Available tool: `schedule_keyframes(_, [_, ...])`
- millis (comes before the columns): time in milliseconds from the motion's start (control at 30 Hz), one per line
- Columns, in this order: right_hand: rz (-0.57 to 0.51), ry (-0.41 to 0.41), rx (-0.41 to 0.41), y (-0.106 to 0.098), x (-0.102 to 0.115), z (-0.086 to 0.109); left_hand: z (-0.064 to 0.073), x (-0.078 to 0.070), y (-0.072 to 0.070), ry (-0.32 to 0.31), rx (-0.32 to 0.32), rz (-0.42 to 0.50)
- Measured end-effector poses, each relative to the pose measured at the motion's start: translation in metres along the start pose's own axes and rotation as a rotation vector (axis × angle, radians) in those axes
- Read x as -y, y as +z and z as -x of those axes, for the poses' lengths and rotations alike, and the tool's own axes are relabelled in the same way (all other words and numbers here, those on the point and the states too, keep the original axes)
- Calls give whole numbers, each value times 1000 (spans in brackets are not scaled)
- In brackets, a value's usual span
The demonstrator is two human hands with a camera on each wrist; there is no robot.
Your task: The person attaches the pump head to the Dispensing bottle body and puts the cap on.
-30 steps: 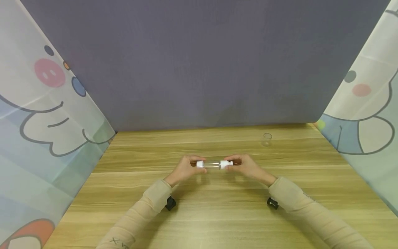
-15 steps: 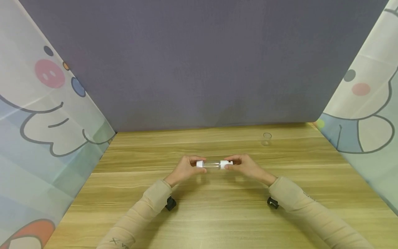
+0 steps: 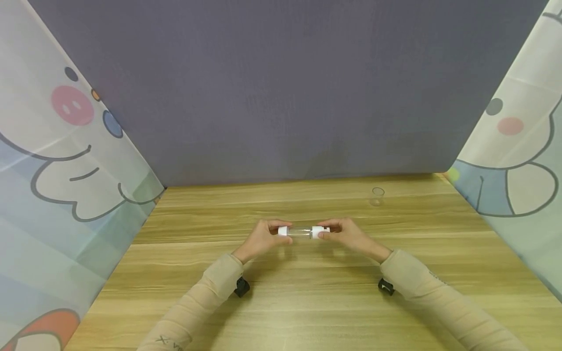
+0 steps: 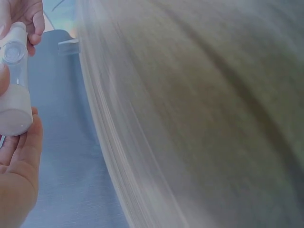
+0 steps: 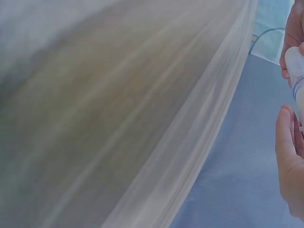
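Observation:
A small clear bottle (image 3: 299, 232) with a white base and a white top lies sideways between both hands, over the middle of the table. My left hand (image 3: 261, 237) pinches its white base between thumb and fingers. From the other side, my right hand (image 3: 347, 236) grips the white top, which has a narrower stepped end. In the left wrist view, the bottle (image 4: 18, 71) points away from me, its broad base towards the camera and the left hand's fingers beneath it. Only part of the bottle (image 5: 298, 71) shows at the right wrist view's edge.
A small clear cup-shaped piece (image 3: 376, 196) stands at the back right of the wooden table (image 3: 281, 302). Behind the table hangs a grey cloth (image 3: 290, 87), with cartoon-printed curtains (image 3: 74, 185) on the left and right. Dark wrist devices (image 3: 241, 286) show under the sleeves.
Both hands stay at the same spot with the bottle between them. The right thumb and fingers have shifted slightly on the white top.

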State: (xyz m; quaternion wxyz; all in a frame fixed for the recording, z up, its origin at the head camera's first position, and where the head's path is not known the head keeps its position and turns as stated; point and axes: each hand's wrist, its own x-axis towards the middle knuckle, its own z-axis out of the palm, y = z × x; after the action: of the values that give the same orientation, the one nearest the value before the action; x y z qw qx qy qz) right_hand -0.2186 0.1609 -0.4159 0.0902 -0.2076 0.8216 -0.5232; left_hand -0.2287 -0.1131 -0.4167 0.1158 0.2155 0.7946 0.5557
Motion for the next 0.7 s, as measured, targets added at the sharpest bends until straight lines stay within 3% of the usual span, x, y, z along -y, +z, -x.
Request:
schedule_keyframes(433, [-111,-45,-7,2,3,2,0,0,-1,-3,-10,-19])
schedule_keyframes(700, [-103,-47,7,3,3,1,2,-1,-2,3,-17,-41])
